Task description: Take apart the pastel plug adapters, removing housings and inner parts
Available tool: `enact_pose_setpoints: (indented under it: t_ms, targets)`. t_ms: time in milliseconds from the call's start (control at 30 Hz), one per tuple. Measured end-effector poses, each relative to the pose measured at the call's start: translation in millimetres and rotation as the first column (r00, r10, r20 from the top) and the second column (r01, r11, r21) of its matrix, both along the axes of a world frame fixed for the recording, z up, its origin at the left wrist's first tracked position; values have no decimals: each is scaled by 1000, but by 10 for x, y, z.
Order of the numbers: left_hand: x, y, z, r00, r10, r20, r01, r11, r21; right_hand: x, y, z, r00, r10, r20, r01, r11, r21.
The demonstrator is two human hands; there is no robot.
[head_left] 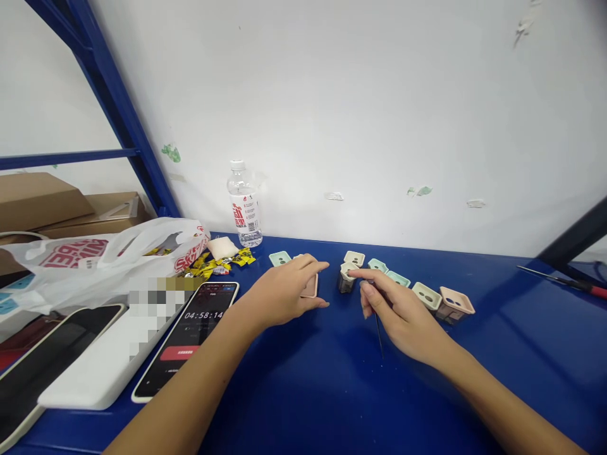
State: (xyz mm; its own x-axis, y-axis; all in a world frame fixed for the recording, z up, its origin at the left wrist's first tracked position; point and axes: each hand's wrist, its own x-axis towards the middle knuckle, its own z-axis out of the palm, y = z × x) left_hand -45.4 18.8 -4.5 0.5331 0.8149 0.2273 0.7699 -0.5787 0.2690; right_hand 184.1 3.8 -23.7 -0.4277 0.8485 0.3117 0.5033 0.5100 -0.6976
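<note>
Counting eight pastel plastic pieces (427,296), square and holed, on a blue metal bench (303,404): three mint, three cream, two pink. One pink piece (310,285) is partly covered by the loosely spread left hand (282,292); a thin dark spike (379,335) is pinched by the right hand (398,309).

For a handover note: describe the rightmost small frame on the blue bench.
On the blue bench, right of the right hand, a row of small plastic frames ends. The last frame is pink, sits on a dark block, and its neighbours are pale green.
</note>
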Motion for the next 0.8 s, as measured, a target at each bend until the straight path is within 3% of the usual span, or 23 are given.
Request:
enact_pose_setpoints:
  t_ms: [267,400,800]
  targets:
    - [18,25,-68,994,68,-82,-66,998,23,-9,-5,12,1000,18,-2,-18,1000,-11]
    - [59,29,-85,991,47,-123,-40,998,58,-6,-7,0,999,32,-3,-32,999,-12]
    - [222,-88,-191,954,140,-264,-105,984,143,-20,-7,-17,999,38,-13,-39,998,-54]
